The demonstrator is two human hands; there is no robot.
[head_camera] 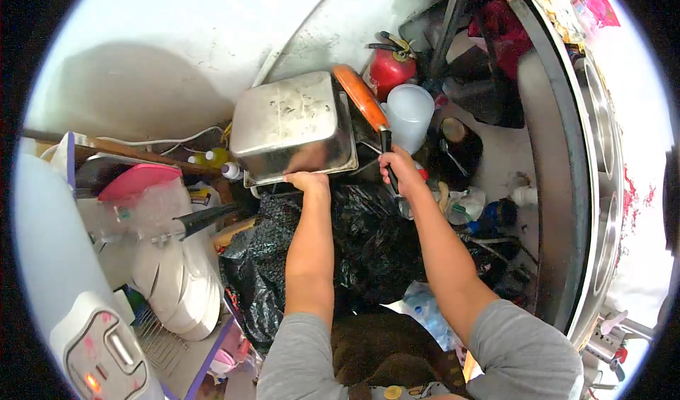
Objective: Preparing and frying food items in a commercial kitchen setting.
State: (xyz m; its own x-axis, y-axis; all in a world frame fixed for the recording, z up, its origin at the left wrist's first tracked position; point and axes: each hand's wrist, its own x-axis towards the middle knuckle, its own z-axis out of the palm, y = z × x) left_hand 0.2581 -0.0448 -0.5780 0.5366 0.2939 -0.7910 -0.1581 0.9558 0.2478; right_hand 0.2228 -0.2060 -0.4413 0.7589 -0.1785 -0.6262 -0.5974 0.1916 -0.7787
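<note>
A deep stainless steel food pan (287, 115) is turned bottom up in front of the wall. My left hand (308, 181) grips its near rim, the fingers hidden beneath it. In my right hand (399, 167) is the black handle of an orange frying pan (362, 98), seen nearly edge-on. The frying pan's body rises along the right side of the steel pan, and I cannot tell whether the two touch. A translucent white plastic container (409, 112) stands just right of the frying pan. Under my forearms spread black plastic bags (366, 240).
Behind the container stands a red fire extinguisher (392, 70). Left, a rack holds white plates (180, 288) and a pink basin (141, 181); small bottles (216, 158) stand nearby. A white appliance (106, 347) shows a lit orange light. A counter with round steel wells (605, 240) edges the right.
</note>
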